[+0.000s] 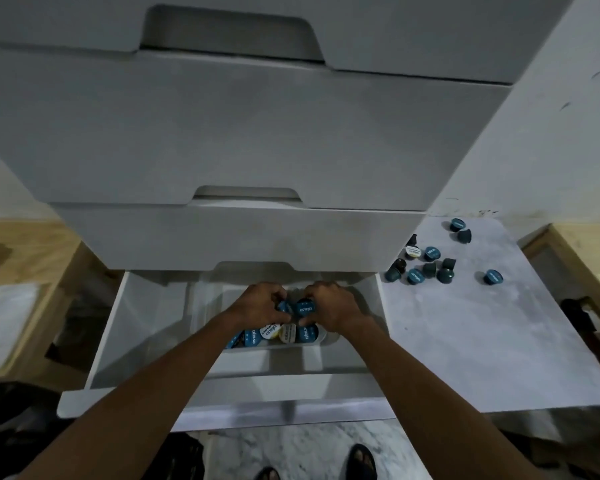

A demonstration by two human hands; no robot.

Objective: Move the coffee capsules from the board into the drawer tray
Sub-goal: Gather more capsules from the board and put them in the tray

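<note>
Two bare forearms reaching up from the lower frame into the open drawer (111,341). Left hand (260,304) curled around a blue-lidded capsule (284,306); right hand (329,308) pinching another capsule (304,308), both over the drawer tray (312,346). Row of capsules (274,332) lying in the tray just below. At centre right, loose capsules (426,268) scattered on the pale board (465,341).

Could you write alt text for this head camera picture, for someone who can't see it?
Seen from above, the left hand and right hand each grip a blue capsule over a tray of capsules in an open white drawer. About a dozen capsules lie scattered on a pale board to the right.
</note>
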